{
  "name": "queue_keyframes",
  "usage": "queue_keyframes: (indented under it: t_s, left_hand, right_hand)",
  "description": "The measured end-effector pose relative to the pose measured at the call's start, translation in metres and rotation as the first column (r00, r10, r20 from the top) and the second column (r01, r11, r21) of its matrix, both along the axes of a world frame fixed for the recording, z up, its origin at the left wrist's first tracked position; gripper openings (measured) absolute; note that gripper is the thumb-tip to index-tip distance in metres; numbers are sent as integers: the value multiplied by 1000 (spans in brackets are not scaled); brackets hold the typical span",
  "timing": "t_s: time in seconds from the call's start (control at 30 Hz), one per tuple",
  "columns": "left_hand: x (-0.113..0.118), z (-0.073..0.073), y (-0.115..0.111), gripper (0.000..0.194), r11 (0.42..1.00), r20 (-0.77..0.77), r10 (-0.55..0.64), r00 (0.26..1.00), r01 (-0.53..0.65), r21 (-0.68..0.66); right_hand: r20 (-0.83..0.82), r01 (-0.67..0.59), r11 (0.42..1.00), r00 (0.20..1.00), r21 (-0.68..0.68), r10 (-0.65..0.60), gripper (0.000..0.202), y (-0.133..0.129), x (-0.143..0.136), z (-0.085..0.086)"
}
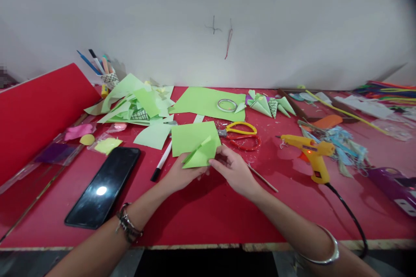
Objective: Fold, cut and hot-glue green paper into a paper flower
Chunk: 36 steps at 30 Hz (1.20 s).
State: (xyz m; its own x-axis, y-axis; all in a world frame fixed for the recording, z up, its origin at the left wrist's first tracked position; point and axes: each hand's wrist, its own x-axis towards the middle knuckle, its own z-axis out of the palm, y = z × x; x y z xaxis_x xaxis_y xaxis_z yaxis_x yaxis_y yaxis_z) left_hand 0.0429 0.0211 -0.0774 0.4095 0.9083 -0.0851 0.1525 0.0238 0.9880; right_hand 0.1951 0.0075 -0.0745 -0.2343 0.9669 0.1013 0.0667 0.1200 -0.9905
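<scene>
A small piece of folded green paper is held up between my two hands, with one corner flap raised. My left hand has it from the left and below, its fingers mostly hidden under the paper. At the paper's right edge, my right hand pinches it between thumb and fingers. Just behind lies a flat green sheet. Scissors with one yellow and one red handle rest beyond my right hand. A black-and-white marker lies left of my left hand.
A phone lies at left, near a pile of green paper scraps. A yellow glue gun with a lit red light stands at right, its cord crossing the front edge. Paper cones and a tape roll sit at the back.
</scene>
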Motion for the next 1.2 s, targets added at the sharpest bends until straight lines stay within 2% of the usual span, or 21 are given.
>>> queue_keyframes:
  t_s: [0.2, 0.37, 0.43, 0.6, 0.7, 0.87, 1.07, 1.2]
  left_hand:
    - [-1, 2, -3, 31, 998, 120, -49, 992, 55, -44]
    - [0, 14, -6, 34, 982, 78, -175, 981, 179, -52]
    - [1, 16, -6, 32, 978, 49, -199, 979, 201, -50]
    - [1, 11, -3, 23, 995, -73, -104, 992, 103, -9]
    - [-3, 11, 2, 24, 997, -100, -64, 993, 67, 25]
    - [-8, 12, 9, 26, 993, -150, 76, 986, -62, 101]
    - [-7, 9, 11, 17, 992, -186, 9, 982, 15, 129]
    - [-7, 11, 10, 27, 996, -208, -40, 977, 55, 69]
  right_hand:
    - [-49, 40, 999, 998, 15, -39, 11, -1, 0, 4]
    - [-155, -112, 992, 983, -65, 101, 17, -1, -1, 4]
    - [-152, -101, 991, 985, -85, 87, 16, 0, -1, 3]
    - [-96, 57, 995, 993, -86, -65, 11, 4, 3, 3]
    - [-78, 132, 987, 987, -87, -139, 11, 6, 6, 3]
    - [-50, 133, 988, 989, -76, -137, 13, 7, 7, 2]
    - [43, 94, 995, 995, -15, -94, 13, 4, 5, 0]
    - [28, 60, 994, 998, -94, -58, 17, 3, 4, -1]
